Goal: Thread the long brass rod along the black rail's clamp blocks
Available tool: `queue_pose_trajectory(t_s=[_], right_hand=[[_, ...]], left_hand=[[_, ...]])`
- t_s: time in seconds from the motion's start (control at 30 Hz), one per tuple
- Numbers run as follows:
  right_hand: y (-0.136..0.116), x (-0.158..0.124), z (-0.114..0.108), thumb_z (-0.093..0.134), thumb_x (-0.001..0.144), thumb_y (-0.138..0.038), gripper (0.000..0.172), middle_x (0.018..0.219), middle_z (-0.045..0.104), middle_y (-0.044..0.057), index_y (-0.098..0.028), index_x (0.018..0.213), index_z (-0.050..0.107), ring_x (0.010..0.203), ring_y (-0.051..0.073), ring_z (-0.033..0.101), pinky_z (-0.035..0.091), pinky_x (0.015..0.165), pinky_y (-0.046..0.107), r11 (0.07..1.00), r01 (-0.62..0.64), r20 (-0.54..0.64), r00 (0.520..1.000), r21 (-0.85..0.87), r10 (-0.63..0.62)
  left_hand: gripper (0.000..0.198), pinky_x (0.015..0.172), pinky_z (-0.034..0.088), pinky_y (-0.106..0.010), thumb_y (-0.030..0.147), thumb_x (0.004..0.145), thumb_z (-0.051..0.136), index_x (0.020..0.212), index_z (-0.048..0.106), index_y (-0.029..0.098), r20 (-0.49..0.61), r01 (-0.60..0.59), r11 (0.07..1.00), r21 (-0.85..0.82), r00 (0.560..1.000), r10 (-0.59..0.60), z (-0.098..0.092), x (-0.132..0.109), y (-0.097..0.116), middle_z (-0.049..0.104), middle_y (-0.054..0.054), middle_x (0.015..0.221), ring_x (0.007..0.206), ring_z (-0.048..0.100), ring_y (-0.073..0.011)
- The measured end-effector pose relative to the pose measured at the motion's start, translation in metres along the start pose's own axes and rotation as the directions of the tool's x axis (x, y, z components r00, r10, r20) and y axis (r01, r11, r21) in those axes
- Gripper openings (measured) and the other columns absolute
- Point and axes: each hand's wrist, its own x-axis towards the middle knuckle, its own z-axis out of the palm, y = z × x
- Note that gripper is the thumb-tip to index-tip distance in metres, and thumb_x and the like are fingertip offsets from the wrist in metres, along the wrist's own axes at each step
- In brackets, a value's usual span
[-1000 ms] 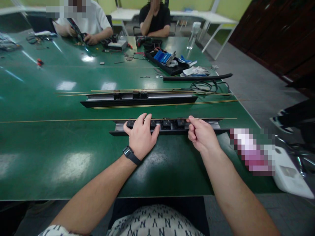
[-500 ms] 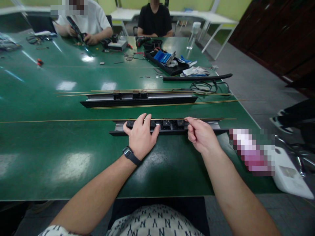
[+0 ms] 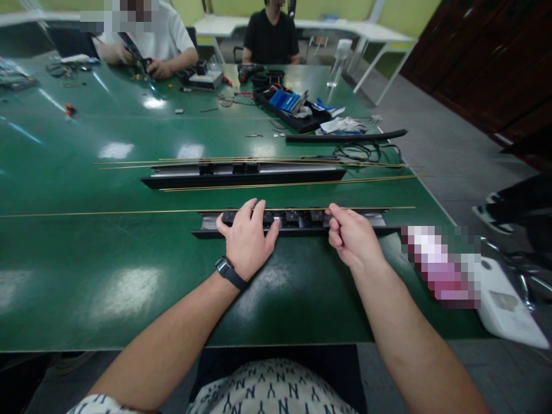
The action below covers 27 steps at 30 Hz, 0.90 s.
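A long black channel [image 3: 297, 232] with a silvery inside lies across the table before me, several black blocks [image 3: 292, 216] set in it. Over its left part rests my left hand [image 3: 248, 238], fingers spread across the blocks and rail; what lies under the palm is hidden. A thin brass-coloured rod [image 3: 129, 213] runs along the channel's far side and extends far left past it. My right hand [image 3: 351, 233] is closed, thumb and index finger pinching this rod near the rightmost block, the other fingers curled in.
Behind lies a second black channel [image 3: 241, 180] with more thin rods [image 3: 293, 185] over and beside it. Coiled black cable [image 3: 357, 152], a black strip [image 3: 345, 138] and a tool-filled tray [image 3: 297, 119] sit farther back. A white device [image 3: 509, 299] lies right. Two people sit opposite.
My right hand has shifted very slightly, its fingertips still at the rod. My left hand stays in place. One person opposite has moved a little.
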Motion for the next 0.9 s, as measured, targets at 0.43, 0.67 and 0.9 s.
queue_pose_trajectory(t_s=[0.43, 0.67, 0.9], right_hand=[[0.0005, 0.0, -0.0043, 0.079, 0.081, -0.028, 0.021, 0.052, 0.052, -0.006, -0.014, 0.093, 0.068, 0.029, 0.005, 0.036, 0.02, 0.026, 0.016, 1.0, 0.012, 0.054, 0.998, 0.009, -0.012], [0.0013, 0.0008, -0.0024, 0.076, 0.083, -0.027, 0.016, 0.051, 0.051, -0.007, -0.015, 0.088, 0.066, 0.029, 0.004, 0.036, 0.02, 0.026, 0.015, 1.0, 0.012, 0.041, 0.999, 0.011, -0.013], [0.0015, 0.0003, -0.0003, 0.075, 0.086, -0.027, 0.017, 0.05, 0.05, -0.006, -0.015, 0.083, 0.064, 0.028, 0.005, 0.036, 0.02, 0.026, 0.016, 1.0, 0.016, 0.005, 1.0, 0.011, -0.016]], left_hand=[[0.045, 0.116, 0.019, -0.065, 0.046, 0.098, 0.052, 0.139, 0.055, 0.027, -0.016, -0.005, 1.0, -0.007, 1.0, 0.005, 0.0009, -0.0006, -0.0003, 0.055, -0.013, 0.15, 0.131, 0.055, -0.0328], [0.045, 0.116, 0.018, -0.064, 0.045, 0.098, 0.054, 0.139, 0.054, 0.026, -0.033, -0.016, 1.0, -0.016, 0.999, 0.015, 0.0022, -0.0008, -0.0014, 0.056, -0.011, 0.15, 0.131, 0.056, -0.031], [0.045, 0.115, 0.019, -0.064, 0.045, 0.098, 0.054, 0.139, 0.054, 0.026, -0.049, -0.023, 1.0, -0.016, 0.999, 0.022, 0.0032, -0.001, -0.0017, 0.057, -0.011, 0.149, 0.13, 0.056, -0.0309]])
